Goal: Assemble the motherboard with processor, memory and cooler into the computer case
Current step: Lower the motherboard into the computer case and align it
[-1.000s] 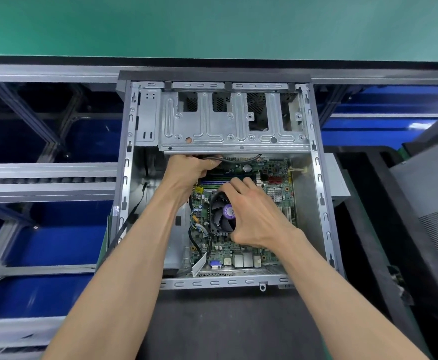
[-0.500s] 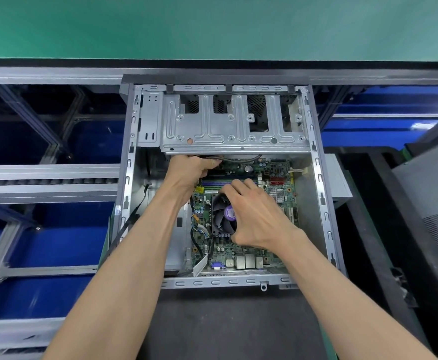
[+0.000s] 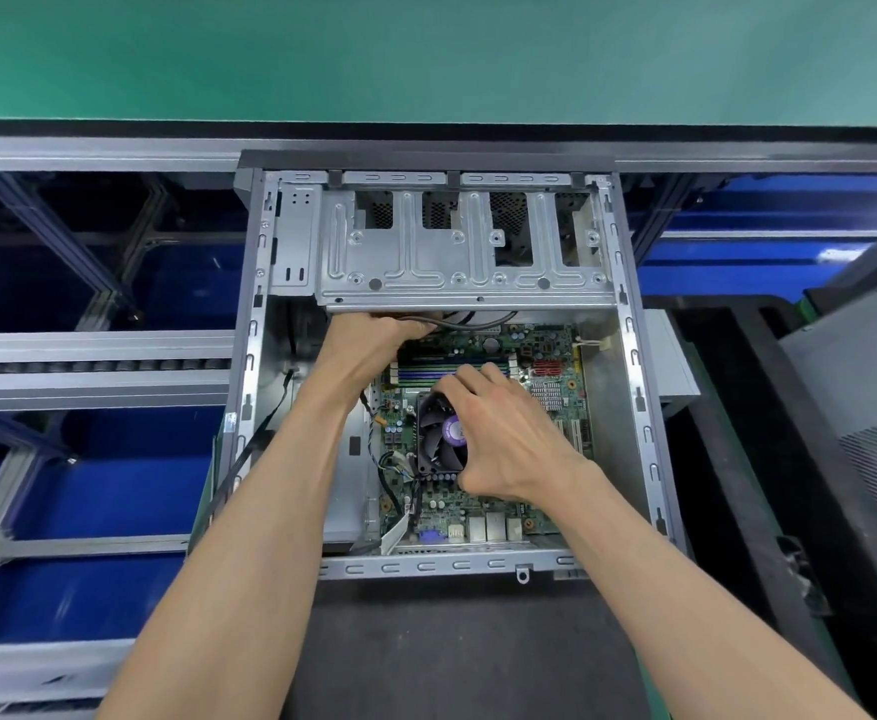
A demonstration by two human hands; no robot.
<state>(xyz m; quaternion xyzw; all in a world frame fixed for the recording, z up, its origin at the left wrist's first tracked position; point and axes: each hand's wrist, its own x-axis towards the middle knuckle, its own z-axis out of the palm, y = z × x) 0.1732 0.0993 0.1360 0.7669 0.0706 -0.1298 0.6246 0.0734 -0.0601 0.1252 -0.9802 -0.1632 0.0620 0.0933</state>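
Green floor and blue bins under a metal conveyor frame [image 3: 93,350] lie behind the work spot, and the open computer case [image 3: 628,387] lies flat on a dark mat [image 3: 457,652] in front of the person. Inside the case the motherboard [image 3: 550,356] sits on the bottom tray, with memory sticks [image 3: 426,367] already in their slots and the cooler [image 3: 439,433] on top of the processor, which is hidden under it. Step in hand, as I judge it, is seating the board. To do it well, keep the loose cable [image 3: 478,324] away from under the board edge, hold the board by the cooler body and not by small parts, and slide it so the rear ports [image 3: 478,527] meet the back wall of the case before any screws. Left hand [image 3: 374,350] is curled at the far left corner under the drive cage [image 3: 457,252], fingers around the cable near the board edge, though exact contact is partly hidden. Right hand [image 3: 499,439] has fingers and thumb bent around the cooler, gripping it from the right side.
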